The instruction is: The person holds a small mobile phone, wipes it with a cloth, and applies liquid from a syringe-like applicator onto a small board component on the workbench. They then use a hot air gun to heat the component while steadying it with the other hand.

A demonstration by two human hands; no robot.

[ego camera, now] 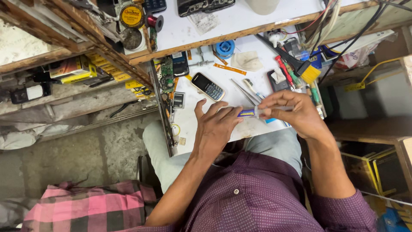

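My left hand (216,124) and my right hand (296,112) meet over the front of a small white work board (189,122). Between them is a small blue and white tube (251,112). The left fingers pinch its blue end and the right fingers pinch its white end. A small keypad phone (207,86) lies face up on the board just beyond my left hand. Metal tweezers (245,92) lie to the right of the phone, close to my right fingers.
A yellow-bristled brush (300,64), red-handled screwdrivers (284,71), a blue solder spool (225,48), a cloth (247,60) and circuit boards (167,73) crowd the board. A higher white shelf (223,23) holds phones and tins. Cables (352,38) hang at right. Pink checked cloth (90,208) lies lower left.
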